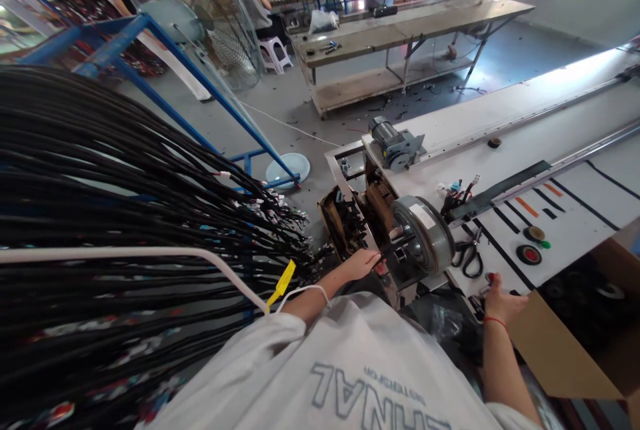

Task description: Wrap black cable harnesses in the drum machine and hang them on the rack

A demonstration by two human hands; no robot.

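Observation:
My left hand (364, 263) is closed at the near side of a large grey reel (425, 233), which carries a white label. A thin black length runs from its fingers towards the reel's middle; its exact kind is unclear. Over the table's front edge, my right hand (504, 303) has its fingers apart, with one digit at a small red button-like piece (491, 278). Black-handled scissors (469, 258) lie just beyond that hand. Farther right are a tape roll with a red centre (529, 255) and a brownish tape roll (534, 234).
Bundled black cable harnesses (125, 170) hang from a blue frame (200, 97) at left. A motor (395, 143) sits on the white table (565, 123). An open cardboard box (560, 350) stands at right. Behind are a workbench (400, 33), a fan and a seated person (250, 0).

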